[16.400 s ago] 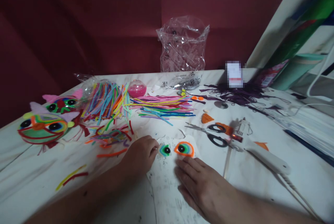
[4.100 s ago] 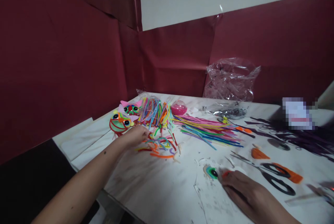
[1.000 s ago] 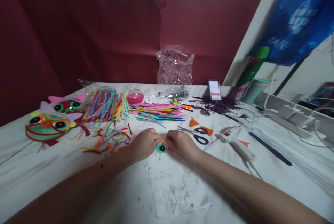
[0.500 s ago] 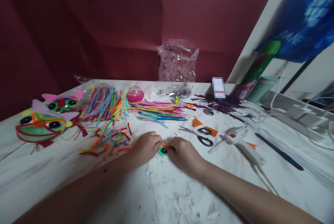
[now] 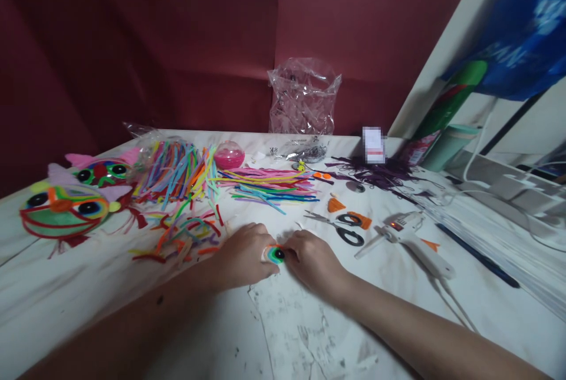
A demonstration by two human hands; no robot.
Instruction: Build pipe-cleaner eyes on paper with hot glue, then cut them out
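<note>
Both hands meet over a small craft eye (image 5: 276,254) made of green and orange pipe cleaner rings around a black bead. My left hand (image 5: 241,256) pinches it from the left, fingers curled. My right hand (image 5: 309,259) pinches it from the right, fingers closed on its edge. The eye sits on the white table (image 5: 66,303) just above a scuffed paper sheet (image 5: 300,333). A loose tangle of cut pipe cleaner pieces (image 5: 181,238) lies just left of my left hand.
Two finished pipe cleaner faces (image 5: 62,212) sit far left. Bundles of coloured pipe cleaners (image 5: 265,185) lie behind the hands, with a pink capsule (image 5: 229,156) and a clear plastic bag (image 5: 305,100). Scissors (image 5: 342,229) and a white glue gun (image 5: 415,244) lie to the right.
Both hands have stayed pinched on the craft eye and shifted slightly toward me with it. The camera has tilted down a little.
</note>
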